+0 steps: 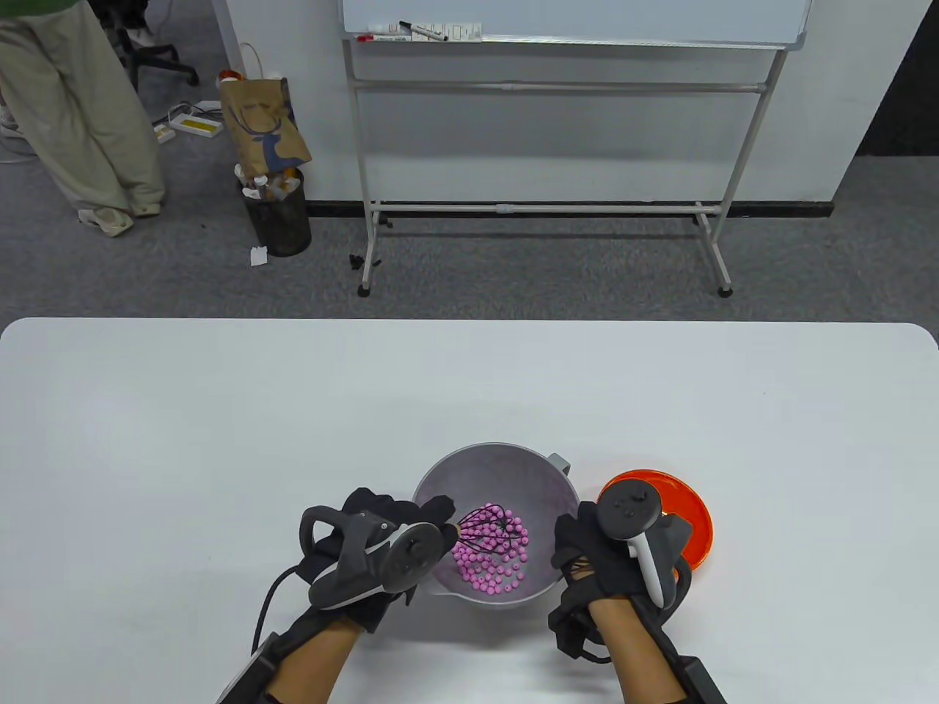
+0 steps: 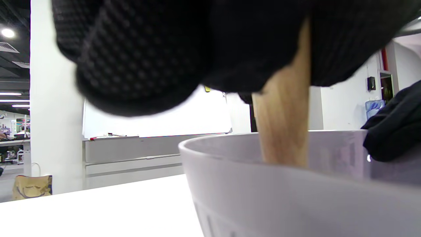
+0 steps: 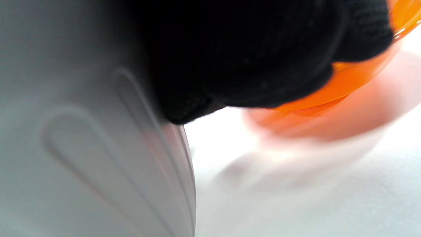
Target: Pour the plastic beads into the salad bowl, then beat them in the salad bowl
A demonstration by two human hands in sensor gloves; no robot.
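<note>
A grey salad bowl stands near the table's front edge with several pink beads on its bottom. My left hand grips a whisk by its wooden handle; the black wire head sits among the beads. My right hand lies against the bowl's right outer wall, its fingers mostly hidden by the tracker. An orange bowl sits just right of that hand.
A white table carries everything. Beyond its far edge a whiteboard stand, a black bin with a paper bag and a standing person's legs are on grey carpet.
</note>
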